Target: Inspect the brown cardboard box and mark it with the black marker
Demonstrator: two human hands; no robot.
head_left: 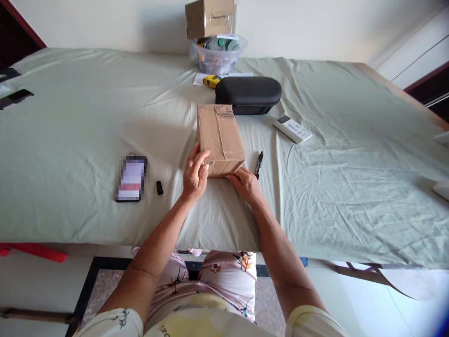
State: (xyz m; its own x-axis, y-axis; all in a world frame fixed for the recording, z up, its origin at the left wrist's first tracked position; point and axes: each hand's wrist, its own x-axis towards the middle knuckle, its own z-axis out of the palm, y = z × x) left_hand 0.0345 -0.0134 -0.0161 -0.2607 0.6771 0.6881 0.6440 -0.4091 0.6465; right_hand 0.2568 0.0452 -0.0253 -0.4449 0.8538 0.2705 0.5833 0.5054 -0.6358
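Note:
A brown-paper parcel [220,139] wrapped with clear tape lies flat on a pale green sheet [87,140], with a scribbled pen marking at its far end. My left hand [195,174] grips its near left corner, fingers curled over the side. My right hand [244,185] holds its near edge from the right. A black marker pen [258,164] lies just right of my right hand, apart from it.
On the sheet lie a phone [131,179] with a pixelated screen, a small black cap [159,187], a white remote [293,129] and a black zip case [248,95]. Farther back are a yellow tape measure [212,81] and a plastic tub [216,56] under a cardboard box [209,18].

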